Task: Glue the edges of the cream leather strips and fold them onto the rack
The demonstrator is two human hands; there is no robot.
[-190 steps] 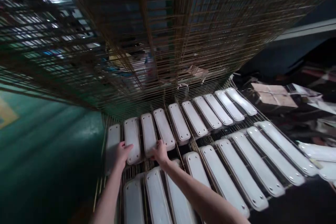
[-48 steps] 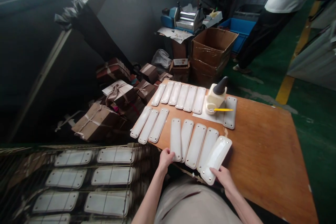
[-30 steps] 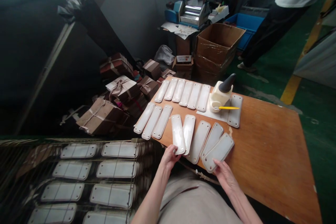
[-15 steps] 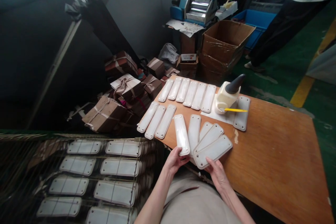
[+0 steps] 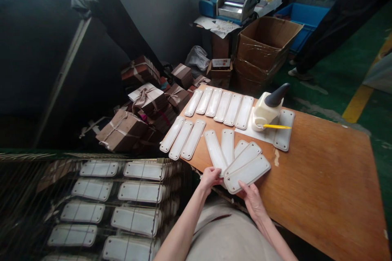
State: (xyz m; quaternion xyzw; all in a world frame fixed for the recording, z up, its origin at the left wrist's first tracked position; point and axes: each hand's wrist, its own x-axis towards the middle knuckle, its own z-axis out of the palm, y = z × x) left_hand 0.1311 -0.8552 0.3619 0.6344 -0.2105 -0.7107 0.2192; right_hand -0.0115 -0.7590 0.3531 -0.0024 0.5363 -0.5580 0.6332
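Head view: both hands on a fan of white strips, over the near edge of the surface.

So the left hand has its grip clamped on the lower end of the fan's leftmost strip, and the right hand has its grip pinched on the front strip, thumb on top; the fingers underneath are kinda hidden, so can't swear to their exact spots. Going clockwise from the fan on the wooden surface: cream bottle with a dark cap and a yellow stick at 1 o'clock, lone strip at 2, wire rack full of strips at 8, three strips at 10, row of six strips at 11.
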